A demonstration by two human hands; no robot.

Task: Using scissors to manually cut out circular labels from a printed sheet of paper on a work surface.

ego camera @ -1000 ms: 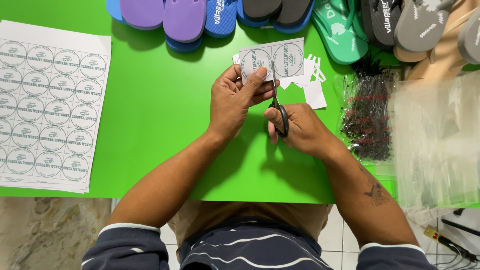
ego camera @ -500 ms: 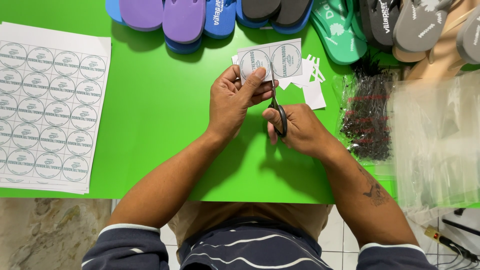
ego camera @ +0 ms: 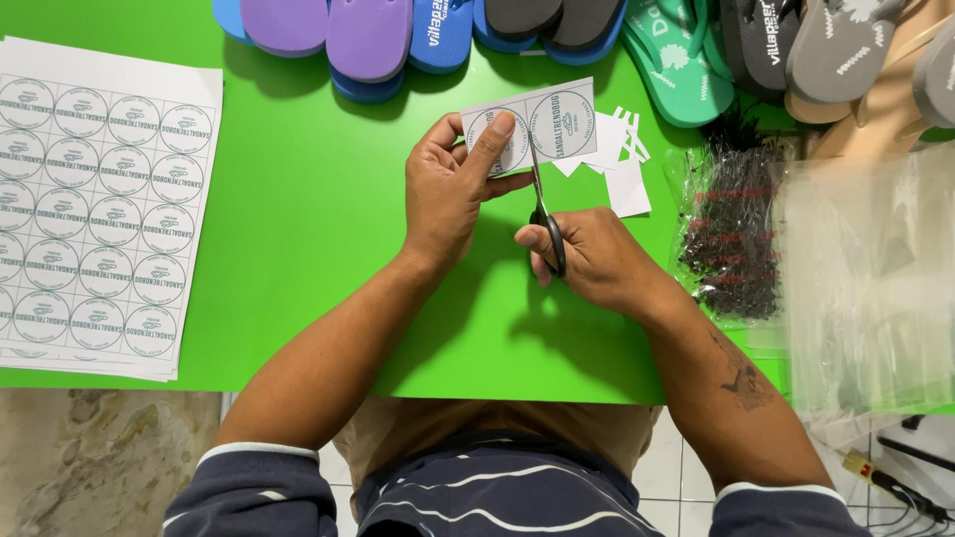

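Left hand (ego camera: 453,189): grip clamped on label strip (ego camera: 532,124). Right hand (ego camera: 597,259): grip clamped on scissors (ego camera: 545,224), blades in strip between left thumb and paper scraps (ego camera: 622,164).

— What is the person wearing?

— A dark navy top with thin white stripes curving across the front. The sleeves are pushed up above the elbows, each ending in a white-edged cuff just off the near edge of the green table (ego camera: 298,199).

— Anything below the top?

— Tan trousers or shorts show between the top and the table's near edge.

— Any markings?

— A small dark tattoo on the right forearm. The left hand (ego camera: 453,194) and right hand (ego camera: 592,259) are bare, with no rings or watch showing.
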